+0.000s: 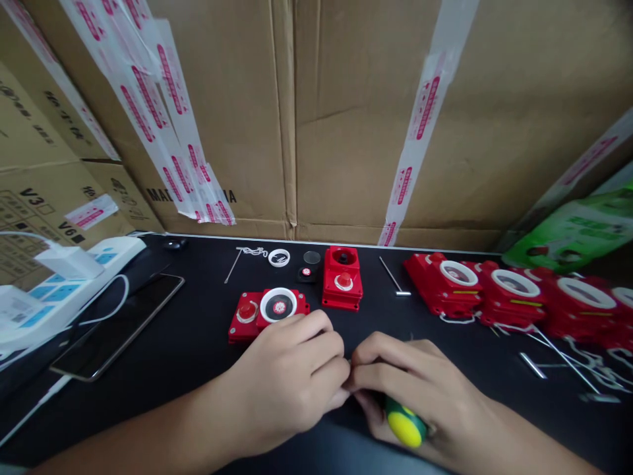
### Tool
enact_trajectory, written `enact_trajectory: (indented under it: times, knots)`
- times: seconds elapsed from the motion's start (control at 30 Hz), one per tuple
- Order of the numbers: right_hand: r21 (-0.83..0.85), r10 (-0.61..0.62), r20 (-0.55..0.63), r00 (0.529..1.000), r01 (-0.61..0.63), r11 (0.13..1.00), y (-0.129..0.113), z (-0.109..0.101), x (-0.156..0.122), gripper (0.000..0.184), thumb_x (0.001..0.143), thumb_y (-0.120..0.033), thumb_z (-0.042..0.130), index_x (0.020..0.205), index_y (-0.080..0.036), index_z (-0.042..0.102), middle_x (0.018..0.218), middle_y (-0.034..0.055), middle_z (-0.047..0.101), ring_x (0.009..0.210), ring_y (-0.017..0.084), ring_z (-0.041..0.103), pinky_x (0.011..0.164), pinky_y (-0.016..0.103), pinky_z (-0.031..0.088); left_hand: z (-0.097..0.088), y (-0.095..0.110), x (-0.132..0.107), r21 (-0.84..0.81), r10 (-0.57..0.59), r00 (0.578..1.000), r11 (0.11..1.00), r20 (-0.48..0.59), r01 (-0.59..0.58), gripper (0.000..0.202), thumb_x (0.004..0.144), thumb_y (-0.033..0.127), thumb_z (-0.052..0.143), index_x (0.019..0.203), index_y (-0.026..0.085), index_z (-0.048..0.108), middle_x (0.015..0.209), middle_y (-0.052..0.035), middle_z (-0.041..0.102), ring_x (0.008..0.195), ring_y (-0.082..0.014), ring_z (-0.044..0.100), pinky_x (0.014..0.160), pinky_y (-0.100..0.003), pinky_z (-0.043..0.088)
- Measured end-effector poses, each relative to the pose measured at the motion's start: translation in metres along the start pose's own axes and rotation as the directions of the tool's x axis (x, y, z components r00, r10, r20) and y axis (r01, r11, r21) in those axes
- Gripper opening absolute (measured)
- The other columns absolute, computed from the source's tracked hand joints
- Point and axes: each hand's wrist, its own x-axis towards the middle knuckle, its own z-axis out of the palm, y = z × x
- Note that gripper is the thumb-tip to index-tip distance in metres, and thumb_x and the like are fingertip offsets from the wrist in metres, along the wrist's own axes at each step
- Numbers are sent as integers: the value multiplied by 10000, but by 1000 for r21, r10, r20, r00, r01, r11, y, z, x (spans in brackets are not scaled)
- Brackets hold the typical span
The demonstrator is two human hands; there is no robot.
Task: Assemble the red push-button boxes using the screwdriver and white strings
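My left hand (pixel 291 369) and my right hand (pixel 405 382) meet fingertip to fingertip over the black table (pixel 198 336), both with fingers curled in a pinch on something too small to make out. A green and yellow tool handle (pixel 405 424) is tucked in my right palm. Just beyond my left hand lies a red device with a white ring (pixel 270 310). Behind it stands a second red housing (pixel 342 277). Small loose parts lie near it: a white ring (pixel 279 257), a grey disc (pixel 312 256) and a black button piece (pixel 306 273).
A row of several finished red units (pixel 514 293) runs along the right, with metal pins (pixel 533 365) and wire loops beside them. A metal pin (pixel 394 277) lies mid-table. A phone (pixel 119 326) and white power strip (pixel 74 284) sit left. Cardboard boxes (pixel 346 112) wall off the back.
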Motion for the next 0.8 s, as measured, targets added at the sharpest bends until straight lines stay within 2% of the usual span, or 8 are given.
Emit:
enact_trajectory:
  times: [0.2, 0.37, 0.5, 0.63, 0.8]
  knots:
    - [26, 29, -109, 994, -26, 999, -2, 1, 2, 231, 904, -80, 691, 1076, -222, 633, 983, 18, 681, 805, 121, 674, 632, 243, 465, 1, 9, 2, -105, -177, 984, 978, 28, 179, 158, 1019, 232, 687, 905, 123, 690, 865, -54, 680, 787, -215, 606, 680, -348, 532]
    - [27, 30, -149, 988, -26, 999, -5, 2, 2, 265, 887, -68, 681, 1092, -223, 617, 973, 26, 690, 800, 131, 686, 616, 242, 484, 7, 12, -2, -199, -280, 960, 941, 5, 275, 113, 965, 183, 750, 884, 147, 680, 861, -24, 690, 754, -188, 637, 682, -318, 536]
    - [15, 52, -165, 985, -50, 999, -4, 5, 4, 274, 901, -60, 652, 1116, -226, 625, 986, 36, 694, 821, 139, 707, 629, 242, 511, 9, 10, -6, -207, -305, 952, 932, 1, 299, 71, 980, 140, 704, 913, 153, 684, 882, -23, 702, 774, -185, 660, 717, -314, 541]
    - [47, 71, -186, 980, -64, 997, 0, 7, 6, 273, 899, -47, 640, 1102, -228, 623, 989, 40, 688, 825, 145, 705, 663, 246, 546, 6, 11, -5, -152, -321, 947, 936, 8, 319, 91, 987, 135, 676, 903, 166, 657, 877, -11, 674, 759, -181, 643, 690, -320, 512]
    - [137, 119, -222, 968, -90, 986, 0, 10, 8, 293, 861, -32, 646, 1065, -236, 601, 965, 23, 663, 821, 142, 684, 681, 243, 553, 5, 15, -2, -70, -286, 957, 955, 42, 288, 164, 1026, 127, 585, 871, 173, 617, 855, -12, 620, 732, -179, 594, 649, -329, 467]
